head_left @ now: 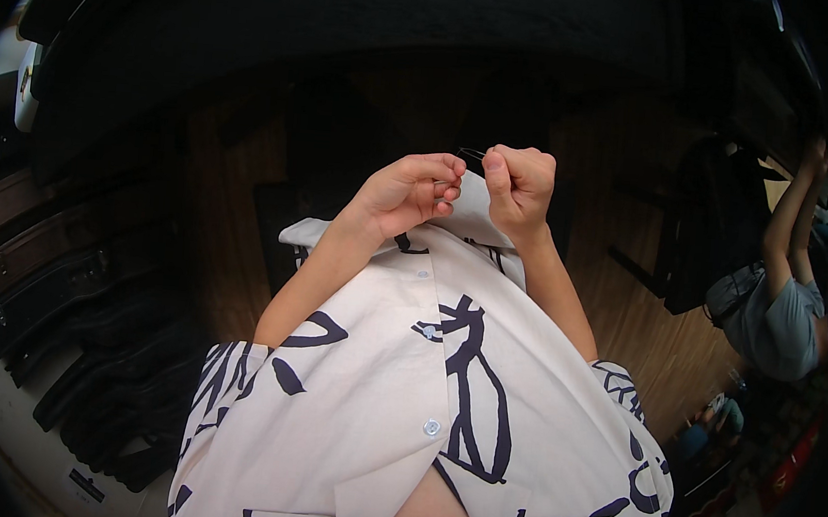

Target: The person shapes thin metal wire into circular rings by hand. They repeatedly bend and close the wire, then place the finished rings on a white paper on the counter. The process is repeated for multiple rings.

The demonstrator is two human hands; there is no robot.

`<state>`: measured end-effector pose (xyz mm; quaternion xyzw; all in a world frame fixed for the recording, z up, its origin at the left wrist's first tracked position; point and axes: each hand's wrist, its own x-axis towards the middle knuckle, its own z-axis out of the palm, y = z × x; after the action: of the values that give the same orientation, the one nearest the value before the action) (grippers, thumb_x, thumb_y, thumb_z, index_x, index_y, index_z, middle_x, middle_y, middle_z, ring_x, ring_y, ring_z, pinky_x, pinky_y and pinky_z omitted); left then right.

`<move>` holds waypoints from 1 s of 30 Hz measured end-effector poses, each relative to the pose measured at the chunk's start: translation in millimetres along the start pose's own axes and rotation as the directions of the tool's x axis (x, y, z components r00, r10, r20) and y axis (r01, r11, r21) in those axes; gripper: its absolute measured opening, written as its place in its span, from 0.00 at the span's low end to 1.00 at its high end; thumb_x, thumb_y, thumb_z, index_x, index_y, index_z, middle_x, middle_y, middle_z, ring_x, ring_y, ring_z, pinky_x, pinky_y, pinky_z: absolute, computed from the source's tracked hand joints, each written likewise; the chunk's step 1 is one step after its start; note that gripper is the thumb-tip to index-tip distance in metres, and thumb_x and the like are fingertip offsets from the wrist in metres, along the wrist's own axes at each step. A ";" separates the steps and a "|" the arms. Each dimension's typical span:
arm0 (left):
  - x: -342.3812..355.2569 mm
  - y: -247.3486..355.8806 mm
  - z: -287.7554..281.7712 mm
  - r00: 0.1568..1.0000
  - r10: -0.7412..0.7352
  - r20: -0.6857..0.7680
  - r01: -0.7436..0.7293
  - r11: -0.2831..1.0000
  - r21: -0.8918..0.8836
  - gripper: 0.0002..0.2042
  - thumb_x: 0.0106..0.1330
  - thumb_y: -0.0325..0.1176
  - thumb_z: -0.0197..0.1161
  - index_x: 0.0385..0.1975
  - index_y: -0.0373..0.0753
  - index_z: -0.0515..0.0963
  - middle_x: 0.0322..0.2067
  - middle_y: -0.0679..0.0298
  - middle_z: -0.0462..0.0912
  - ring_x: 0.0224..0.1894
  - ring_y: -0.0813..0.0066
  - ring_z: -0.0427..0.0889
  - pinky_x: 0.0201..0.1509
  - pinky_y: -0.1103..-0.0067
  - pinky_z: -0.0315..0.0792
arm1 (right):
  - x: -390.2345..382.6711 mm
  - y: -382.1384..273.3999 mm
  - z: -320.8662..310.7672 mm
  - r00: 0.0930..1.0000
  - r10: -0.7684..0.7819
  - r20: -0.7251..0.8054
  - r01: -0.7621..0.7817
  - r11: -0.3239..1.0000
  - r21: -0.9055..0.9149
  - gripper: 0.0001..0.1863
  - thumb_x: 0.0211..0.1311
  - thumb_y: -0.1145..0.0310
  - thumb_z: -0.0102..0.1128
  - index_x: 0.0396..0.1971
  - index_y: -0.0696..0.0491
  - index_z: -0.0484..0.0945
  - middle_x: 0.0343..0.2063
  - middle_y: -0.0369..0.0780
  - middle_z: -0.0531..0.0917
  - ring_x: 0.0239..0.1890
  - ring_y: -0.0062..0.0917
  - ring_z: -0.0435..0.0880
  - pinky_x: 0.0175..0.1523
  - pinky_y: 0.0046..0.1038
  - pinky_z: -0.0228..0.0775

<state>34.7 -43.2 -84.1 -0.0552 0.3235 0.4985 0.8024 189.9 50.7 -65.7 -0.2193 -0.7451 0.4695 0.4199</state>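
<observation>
Spreading across the lower middle is a white shirt (403,394) with dark brush-like markings, its collar end lifted toward the two hands above a brown wooden floor (623,324). Dark cases (54,259) line the left edge, with a small white label (85,485) low beside them. Left hand (409,192) is curled shut on the collar cloth, right hand (517,184) pinches a thin dark pin (472,153), which points leftward toward the left fingertips, lying nearly level.
</observation>
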 end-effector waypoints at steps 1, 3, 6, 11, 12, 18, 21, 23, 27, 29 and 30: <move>-1.0 0.0 3.2 1.000 0.006 -0.020 -0.006 1.000 0.000 0.05 0.61 0.25 0.64 0.37 0.36 0.82 0.29 0.65 0.80 0.29 0.80 0.77 0.32 0.83 0.73 | -0.7 1.2 -1.0 1.000 0.021 0.010 -0.021 1.000 0.013 0.19 0.64 0.74 0.55 0.11 0.57 0.68 0.07 0.37 0.60 0.08 0.23 0.60 0.16 0.26 0.46; -0.5 -0.4 4.0 0.998 0.054 -0.030 -0.053 0.998 0.026 0.06 0.63 0.26 0.65 0.38 0.36 0.82 0.30 0.64 0.81 0.31 0.79 0.79 0.34 0.83 0.75 | -2.7 3.8 -3.5 0.998 0.062 0.030 -0.063 0.997 0.037 0.20 0.65 0.74 0.55 0.11 0.57 0.67 0.08 0.37 0.60 0.08 0.21 0.60 0.17 0.25 0.47; 2.1 -2.2 1.5 0.981 0.191 -0.026 -0.186 0.973 0.135 0.06 0.65 0.27 0.66 0.40 0.36 0.83 0.32 0.63 0.83 0.33 0.78 0.82 0.36 0.83 0.77 | -6.3 9.4 -5.9 0.984 0.177 0.023 -0.178 0.955 0.236 0.22 0.69 0.71 0.52 0.11 0.56 0.64 0.08 0.35 0.60 0.10 0.17 0.57 0.18 0.24 0.45; 2.2 -4.2 3.6 0.855 0.516 -0.049 -0.442 0.775 0.451 0.07 0.66 0.27 0.66 0.42 0.36 0.85 0.34 0.61 0.86 0.33 0.76 0.84 0.37 0.82 0.78 | -2.6 5.1 -6.5 0.904 0.395 0.163 -0.391 0.611 0.689 0.24 0.74 0.65 0.48 0.14 0.50 0.59 0.11 0.28 0.57 0.13 0.11 0.49 0.20 0.22 0.41; 2.7 -4.8 4.3 0.832 0.554 -0.046 -0.470 0.745 0.473 0.07 0.66 0.27 0.66 0.42 0.36 0.85 0.34 0.60 0.86 0.32 0.76 0.84 0.37 0.82 0.78 | -1.5 5.0 -6.5 0.888 0.417 0.192 -0.415 0.551 0.724 0.24 0.74 0.64 0.48 0.14 0.50 0.58 0.10 0.28 0.57 0.13 0.11 0.50 0.20 0.22 0.41; -1.4 -5.9 12.8 0.788 0.616 0.021 -0.522 0.650 0.553 0.08 0.65 0.28 0.66 0.42 0.35 0.85 0.35 0.59 0.87 0.31 0.76 0.85 0.36 0.82 0.77 | -1.5 5.4 -3.3 0.827 0.496 0.264 -0.471 0.355 0.807 0.25 0.73 0.61 0.49 0.14 0.48 0.56 0.10 0.28 0.55 0.12 0.12 0.49 0.20 0.22 0.41; -2.5 -6.7 15.4 0.809 0.587 0.044 -0.496 0.640 0.586 0.08 0.66 0.29 0.65 0.42 0.36 0.85 0.34 0.60 0.87 0.32 0.77 0.84 0.35 0.82 0.75 | -0.8 5.6 -1.7 0.823 0.521 0.227 -0.456 0.367 0.811 0.25 0.73 0.61 0.49 0.14 0.48 0.56 0.10 0.28 0.55 0.13 0.12 0.49 0.20 0.22 0.41; -3.3 -6.0 17.5 0.825 0.562 0.065 -0.481 0.637 0.602 0.08 0.68 0.30 0.64 0.42 0.36 0.85 0.33 0.62 0.86 0.33 0.77 0.83 0.35 0.82 0.74 | -0.5 6.3 -1.9 0.828 0.530 0.184 -0.439 0.408 0.800 0.25 0.73 0.61 0.49 0.14 0.48 0.56 0.10 0.28 0.55 0.13 0.12 0.49 0.20 0.22 0.41; -3.1 -6.0 20.3 0.851 0.511 0.120 -0.482 0.669 0.566 0.08 0.71 0.33 0.60 0.38 0.37 0.84 0.29 0.65 0.82 0.31 0.80 0.78 0.37 0.83 0.72 | -1.0 6.8 -1.9 0.857 0.507 0.092 -0.401 0.544 0.737 0.25 0.73 0.63 0.47 0.14 0.48 0.55 0.11 0.28 0.54 0.13 0.13 0.48 0.20 0.23 0.39; -2.1 -5.9 18.2 0.874 0.470 0.125 -0.448 0.678 0.583 0.09 0.72 0.35 0.60 0.36 0.37 0.83 0.26 0.66 0.80 0.30 0.81 0.76 0.37 0.83 0.72 | -2.8 7.3 -0.5 0.879 0.473 0.069 -0.381 0.606 0.699 0.24 0.73 0.64 0.48 0.14 0.49 0.56 0.11 0.28 0.55 0.14 0.13 0.48 0.20 0.23 0.40; -1.3 -6.2 17.4 0.881 0.461 0.109 -0.433 0.692 0.578 0.09 0.71 0.36 0.61 0.36 0.38 0.82 0.26 0.67 0.79 0.30 0.81 0.76 0.37 0.83 0.71 | -4.0 8.0 0.1 0.890 0.451 0.067 -0.370 0.629 0.683 0.24 0.73 0.64 0.49 0.13 0.50 0.58 0.11 0.29 0.56 0.13 0.12 0.50 0.20 0.22 0.41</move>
<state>47.6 -40.1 -71.2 0.2642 0.4825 0.5524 0.6263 191.4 51.4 -74.4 -0.2399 -0.4266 0.7786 0.3926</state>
